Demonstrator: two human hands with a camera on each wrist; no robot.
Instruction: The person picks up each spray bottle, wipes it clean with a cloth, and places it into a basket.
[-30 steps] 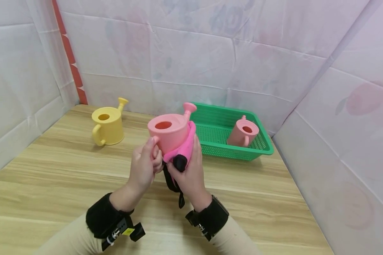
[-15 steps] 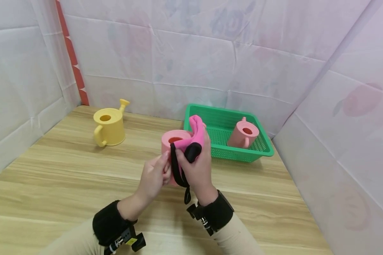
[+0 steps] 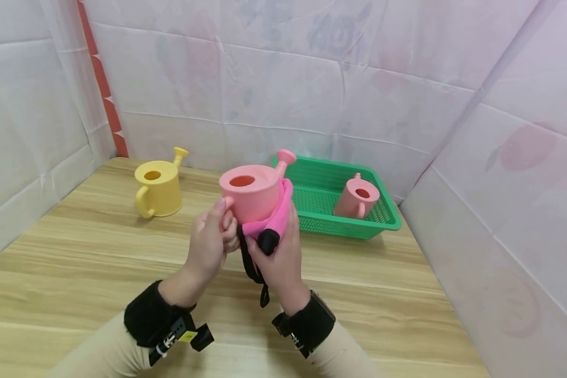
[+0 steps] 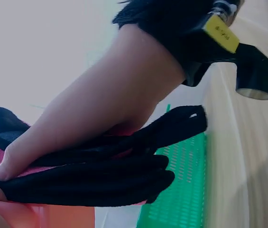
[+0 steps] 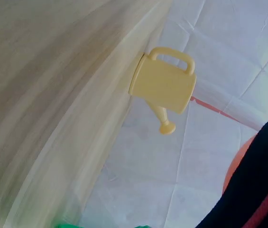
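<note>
In the head view my left hand grips the handle of a pink watering can, held up off the table. Against the can's right side, my right hand holds a folded bright pink cloth with black edging and a hanging loop. The left wrist view shows the right hand's thumb pressing on the cloth's black edge, just above the can's pink wall. Only dark cloth and a sliver of the can appear in the right wrist view.
A yellow watering can stands on the wooden table at the left. Behind and to the right sits a green basket, with another pink watering can inside. White printed sheets hang around the table.
Half a second ago the held can was lower, turned and partly covered by the cloth. Now it is raised and further left, its spout showing again, with the cloth along its right side.
</note>
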